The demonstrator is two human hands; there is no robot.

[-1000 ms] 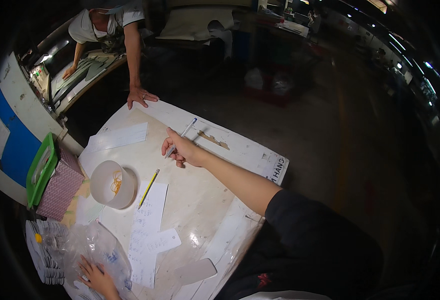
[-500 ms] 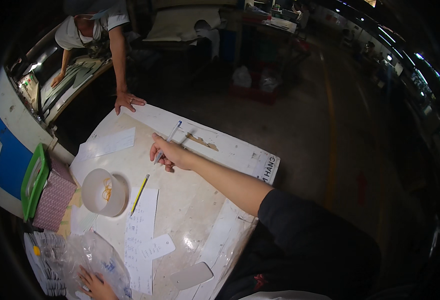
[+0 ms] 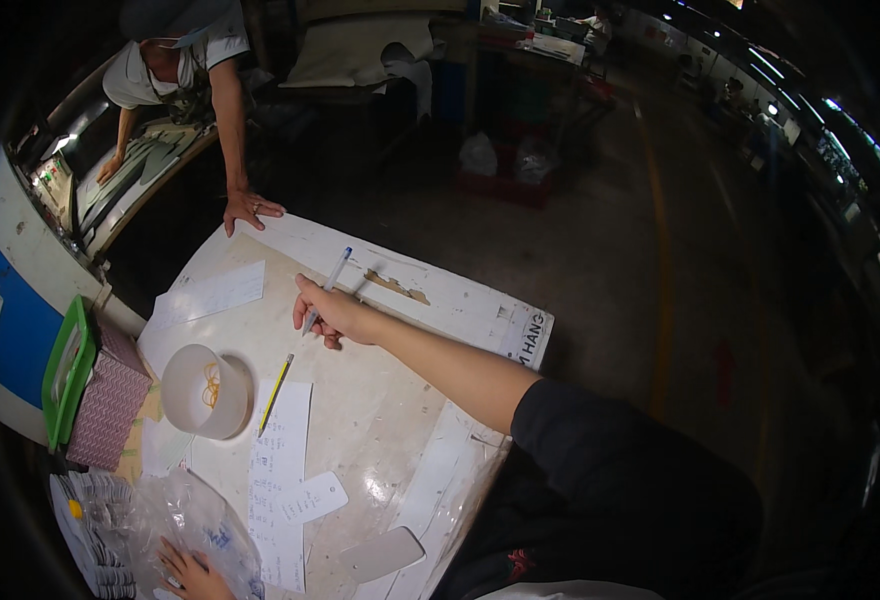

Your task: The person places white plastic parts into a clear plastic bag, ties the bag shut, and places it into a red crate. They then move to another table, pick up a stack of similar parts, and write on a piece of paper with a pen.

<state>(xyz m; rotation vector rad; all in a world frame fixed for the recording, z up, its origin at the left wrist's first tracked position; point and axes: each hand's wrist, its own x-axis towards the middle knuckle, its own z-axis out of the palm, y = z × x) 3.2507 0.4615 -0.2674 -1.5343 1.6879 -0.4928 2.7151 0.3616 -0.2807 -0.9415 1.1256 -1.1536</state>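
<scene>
Above the white table [image 3: 360, 385], my right hand [image 3: 332, 312] holds a clear pen with a blue cap end [image 3: 339, 268], its tip pointing down. My left hand [image 3: 192, 572] rests with fingers spread on a crumpled clear plastic bag [image 3: 185, 510] at the lower left. Between the hands lie a yellow-and-black pencil [image 3: 277, 392], a long strip of paper with handwriting [image 3: 282, 540] and a white tag with writing [image 3: 315, 499]. A blank grey tag [image 3: 384, 555] lies nearer me.
A round white tub [image 3: 186, 398] holds yellow rubber bands. Left of it stand a green tray [image 3: 68, 385] and a pink patterned box [image 3: 110, 410]. Another paper [image 3: 210, 293] lies farther off. A co-worker's hand [image 3: 250, 208] leans on the far table corner. Stacked grey pieces [image 3: 95, 535] sit beside the bag.
The view has shifted slightly. My right hand keeps the pen in nearly the same spot, and my left hand stays on the bag. The co-worker's head has lowered a little.
</scene>
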